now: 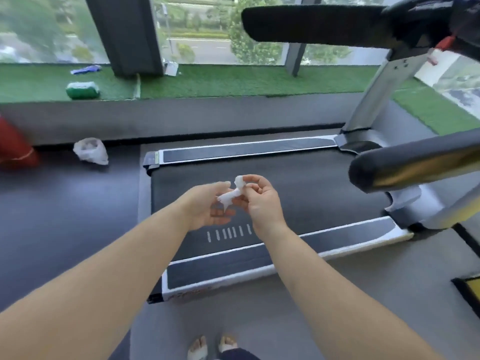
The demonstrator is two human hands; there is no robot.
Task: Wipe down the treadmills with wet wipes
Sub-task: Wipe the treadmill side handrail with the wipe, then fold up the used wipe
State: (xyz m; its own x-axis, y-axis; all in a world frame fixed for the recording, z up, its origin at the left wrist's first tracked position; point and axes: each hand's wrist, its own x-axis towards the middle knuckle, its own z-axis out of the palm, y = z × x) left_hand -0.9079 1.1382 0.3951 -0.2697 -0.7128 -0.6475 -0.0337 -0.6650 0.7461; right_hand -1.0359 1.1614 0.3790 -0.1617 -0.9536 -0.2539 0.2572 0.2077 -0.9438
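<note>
The risks, as I judged them, ran from my left side across. My left hand (205,203) lay palm up with its fingers fairly straight and only the lower end of the wipe (231,194) against them. I could not tell whether the thumb nipped it. If it did not, that end could slide off and the wipe would swing loose. The wipe itself was twisted into a thin, crumpled rope. Pressed down like that, it would likely have touched the treadmill with only a small patch and smeared the dirt around, so it probably needed opening out first. My right hand (259,201) had its fingertips curled and pinching the bunched top end. A hard pull between the two hands could have torn the wet sheet or jerked it free, dropping it on the belt (324,183) or the floor. Further right, the padded handrail (415,165) jutted in near my right arm, and a careless reach might have knocked against it.

As for where the wipe was, it hung in the air between my hands, which were close together. Its lower end was at my left fingers and its upper end in my right. It was above the belt, not touching it, and the near side rail (259,258) lay below my wrists.
</note>
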